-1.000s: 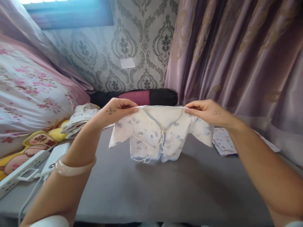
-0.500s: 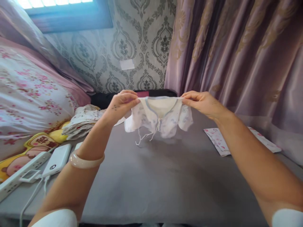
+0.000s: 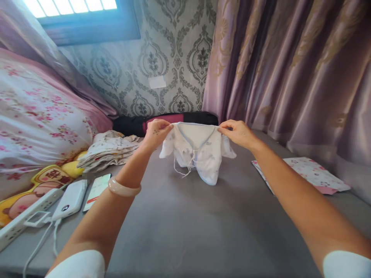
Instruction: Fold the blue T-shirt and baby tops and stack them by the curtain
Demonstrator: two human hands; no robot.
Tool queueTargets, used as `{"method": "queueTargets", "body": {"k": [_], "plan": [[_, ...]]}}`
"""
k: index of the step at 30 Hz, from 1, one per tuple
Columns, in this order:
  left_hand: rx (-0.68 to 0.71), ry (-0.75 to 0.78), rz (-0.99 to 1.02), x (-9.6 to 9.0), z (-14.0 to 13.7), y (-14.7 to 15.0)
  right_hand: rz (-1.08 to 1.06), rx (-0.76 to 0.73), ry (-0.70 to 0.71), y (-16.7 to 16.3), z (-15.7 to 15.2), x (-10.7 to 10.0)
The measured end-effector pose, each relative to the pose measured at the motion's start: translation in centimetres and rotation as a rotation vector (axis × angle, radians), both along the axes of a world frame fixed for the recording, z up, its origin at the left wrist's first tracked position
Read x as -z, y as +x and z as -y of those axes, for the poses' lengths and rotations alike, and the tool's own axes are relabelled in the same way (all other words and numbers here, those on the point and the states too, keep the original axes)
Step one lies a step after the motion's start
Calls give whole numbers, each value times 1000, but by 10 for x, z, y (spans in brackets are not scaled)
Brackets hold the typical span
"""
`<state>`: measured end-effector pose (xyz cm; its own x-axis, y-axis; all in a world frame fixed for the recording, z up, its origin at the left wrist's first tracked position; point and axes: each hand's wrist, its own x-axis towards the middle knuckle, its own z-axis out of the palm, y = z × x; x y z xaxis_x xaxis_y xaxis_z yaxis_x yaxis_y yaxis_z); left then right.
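Observation:
A small white baby shirt (image 3: 197, 148) with a pale blue neckline and thin white ties hangs between my hands, above the grey surface (image 3: 203, 231). My left hand (image 3: 158, 133) pinches one shoulder, and my right hand (image 3: 237, 133) pinches the other. The neckline is stretched nearly straight across the top. Both short sleeves droop outward, and the front hem sags lower on the right side. Its lower edge is close to the surface; I cannot tell whether it touches.
Left are folded cloths (image 3: 108, 150), a yellow cartoon cushion (image 3: 43, 185), a phone (image 3: 97, 192), a white power bank (image 3: 69, 200) and a power strip (image 3: 31, 216) with cables. A folded patterned cloth (image 3: 315, 173) lies right. A black and magenta roll (image 3: 165, 119) lies along the wall.
Both hands have moved slightly forward and closer together with the baby shirt, and its front now hangs lower and opens out more. The phone shows more fully beside my left arm.

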<state>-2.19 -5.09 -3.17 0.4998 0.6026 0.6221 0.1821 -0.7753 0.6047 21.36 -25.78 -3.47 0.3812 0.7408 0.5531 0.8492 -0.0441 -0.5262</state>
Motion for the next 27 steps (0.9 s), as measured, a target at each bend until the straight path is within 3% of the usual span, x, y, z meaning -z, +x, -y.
{"method": "queueTargets", "body": {"k": [4,9,14,19,23,27], "plan": [[61,-91,73,-5,4,-7,-95,-14,33,-5,9,-3],[542,-520,-77,-28,15,-36,-367,-299,-153,-16,36,-19],[408,-580,-106,-30,11,-33,-322,-187,-100,-16,30,-18],[630,-705,-67,-22,16,-29,-408,-410,-192,-22,25,-19],[517,-656,-167,-21,21,-32,-372,-304,-148,-23,28,-21],[663,-694,-33,-21,20,-32,-454,-455,-202,-21,26,-23]]}}
